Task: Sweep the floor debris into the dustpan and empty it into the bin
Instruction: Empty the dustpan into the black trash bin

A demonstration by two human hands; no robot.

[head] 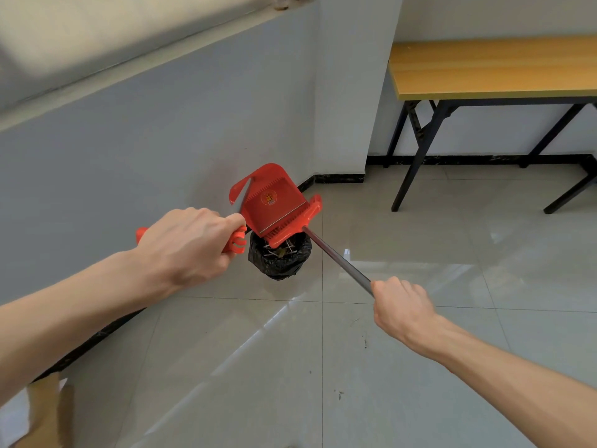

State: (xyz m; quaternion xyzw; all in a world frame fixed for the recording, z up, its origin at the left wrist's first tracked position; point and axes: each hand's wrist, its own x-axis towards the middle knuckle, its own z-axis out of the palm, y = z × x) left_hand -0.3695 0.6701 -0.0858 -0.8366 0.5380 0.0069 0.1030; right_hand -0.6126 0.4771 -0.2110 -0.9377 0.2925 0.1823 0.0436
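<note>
Red plastic dustpan (pixel 274 202) hangs tipped just above the bin (pixel 279 265), and is probably light and stiff. Left hand (pixel 187 244) wraps its handle grip (pixel 141 235), the natural hold; right hand (pixel 403 305) clasps a slick-looking metal pole (pixel 336 256) beside the bin.

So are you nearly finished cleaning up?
Nearly. Some sticks already lie in the black-bagged bin. The left grip holds the red plastic dustpan, tipped over it; the right grip holds a silver metal pole. A few small dark specks on the grey tiled floor look left to sweep.
</note>
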